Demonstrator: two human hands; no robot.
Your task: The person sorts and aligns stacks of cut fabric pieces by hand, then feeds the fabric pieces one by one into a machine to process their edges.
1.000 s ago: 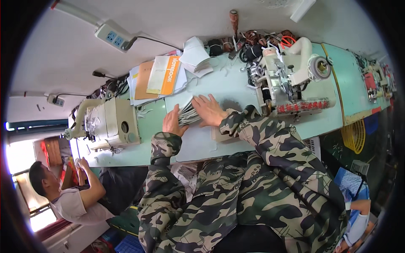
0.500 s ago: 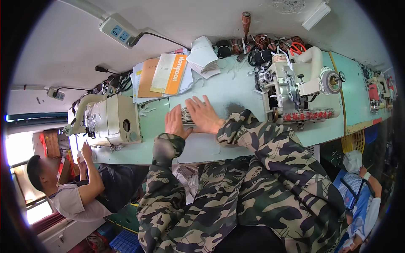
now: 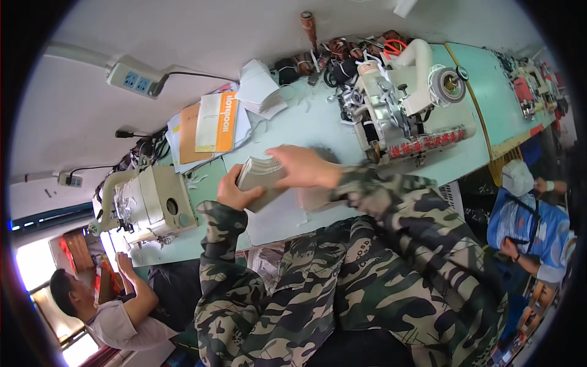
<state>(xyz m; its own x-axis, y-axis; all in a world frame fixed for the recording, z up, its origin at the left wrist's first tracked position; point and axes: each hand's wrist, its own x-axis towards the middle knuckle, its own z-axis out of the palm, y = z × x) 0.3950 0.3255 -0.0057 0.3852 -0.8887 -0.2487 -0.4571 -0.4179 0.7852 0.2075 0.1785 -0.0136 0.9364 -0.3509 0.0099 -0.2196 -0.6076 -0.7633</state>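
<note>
Between my two hands is a stack of thin, flat grey-beige pieces (image 3: 260, 178), tilted up over the table with its layered edges showing along the top. My left hand (image 3: 235, 191) is closed round its left side, the thumb across the near face. On the right side my right hand (image 3: 306, 166) grips it, fingers over the upper edge and thumb low on the face. What the pieces are made of, I cannot tell. A flat pinkish-brown thing (image 3: 315, 199) lies on the table beneath my right wrist, partly hidden by it.
A sewing machine (image 3: 403, 101) stands to the right, another (image 3: 153, 199) to the left. Behind my hands lie a notebook (image 3: 211, 125) and white papers (image 3: 258, 85). Cords and a screwdriver (image 3: 309, 27) line the wall. One person (image 3: 128, 318) sits at left, another (image 3: 526, 226) at right.
My hands have gone from pressing at the stack's sides to gripping it and tipping it up, its broad face now showing. The whole view has shifted and turned slightly.
</note>
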